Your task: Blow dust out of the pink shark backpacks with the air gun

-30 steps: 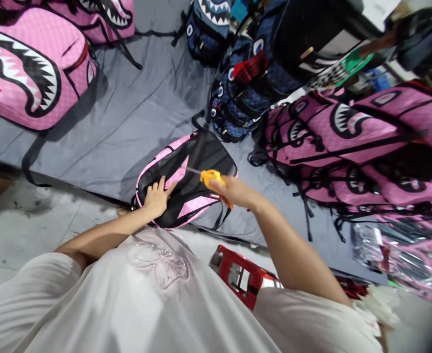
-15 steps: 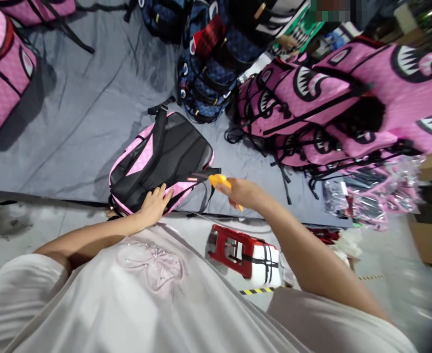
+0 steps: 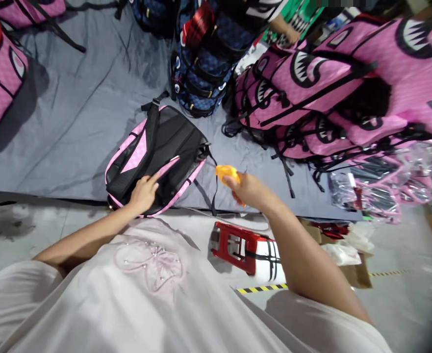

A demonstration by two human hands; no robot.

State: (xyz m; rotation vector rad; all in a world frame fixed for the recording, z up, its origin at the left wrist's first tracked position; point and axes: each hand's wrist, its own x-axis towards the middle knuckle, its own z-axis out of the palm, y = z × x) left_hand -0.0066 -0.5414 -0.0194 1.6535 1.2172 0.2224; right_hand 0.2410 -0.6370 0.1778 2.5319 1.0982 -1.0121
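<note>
- Grey cloth covers the table (image 3: 79,147); blue bags (image 3: 208,73) stand along its far side, pink bags (image 3: 333,83) heap up on the right, and clear-wrapped packs (image 3: 385,191) lie near the right-hand end.
- From my end I can also make out a co-worker's hand (image 3: 292,35) beyond the heap, and a red frame (image 3: 254,245) on the floor below the near edge.
- Bag (image 3: 171,130) at the near edge of the table, back panel up, between the wearer's arms.
- Left hand (image 3: 144,193) rests on the bag's lower left, fingertips just beside the pink part of the near strap (image 3: 168,165). I cannot tell whether they pinch it or only press down.
- Right hand (image 3: 250,189) is wrapped round the yellow tool (image 3: 227,172), off the bag's right end, beside loose webbing (image 3: 214,196). Whether the tool's tip touches anything is too blurred for me.
- What I see changed: half a second ago the near strap reached out past the bag's right end, to the tool; now it lies back over the panel, tag (image 3: 174,158) showing, and the left hand has slid slightly left.
- My reading for the work: the tool seems clear of that strap, leaving the left hand to steady the bag; the loose webbing hangs close enough to snag.
</note>
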